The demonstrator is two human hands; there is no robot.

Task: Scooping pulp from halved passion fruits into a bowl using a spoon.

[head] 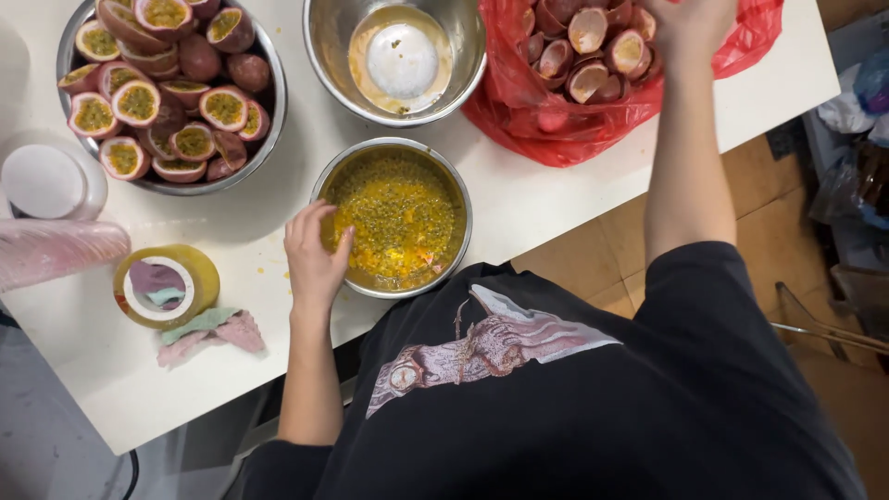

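Table [556, 199]: white, carrying three steel bowls and a red bag.
Red bag [593, 130]: holds emptied passion fruit shells; the right hand [690, 23] is over it, fingers out of view, so its grip cannot be told.
Halved fruit bowl [269, 120]: far left, full of uncut halves.
Pulp bowl [398, 218]: at the table edge; the left hand [313, 255] rests open against its rim.
Doing it well: the left hand should likely steady the pulp bowl while shells drop fully inside the bag.

Pulp bowl [393, 218] between fruit bowl [171, 88] and bag [593, 120]
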